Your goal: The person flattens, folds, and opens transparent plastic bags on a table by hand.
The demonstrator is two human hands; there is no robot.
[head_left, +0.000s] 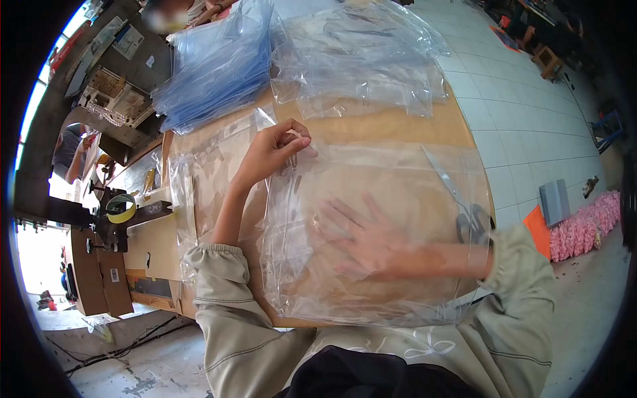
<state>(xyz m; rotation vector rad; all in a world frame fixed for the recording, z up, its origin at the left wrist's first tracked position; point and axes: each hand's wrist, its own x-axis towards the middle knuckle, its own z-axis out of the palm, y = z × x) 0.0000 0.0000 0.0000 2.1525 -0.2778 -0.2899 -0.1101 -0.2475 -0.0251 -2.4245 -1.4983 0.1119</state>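
A large clear plastic bag (371, 166) lies spread over the table in front of me. At its far left corner, my left hand (280, 147) is closed, thumb against curled fingers, pinching the plastic. My right hand (361, 239) shows through the film, palm down with fingers spread; plastic covers it and part of the forearm, apparently inside the bag. Scissors (458, 196) with dark handles lie beside the right forearm, seen through plastic. Another clear plastic sheet or bag (212, 166) lies flat to the left, partly beneath my left forearm.
Blue-tinted plastic sheets (219, 73) are stacked at the far left of the table (458, 129), beside a pile of clear bags (361, 56). A machine with a yellow tape roll (121, 208) stands left. Pink bundles (584, 229) lie on the floor at right.
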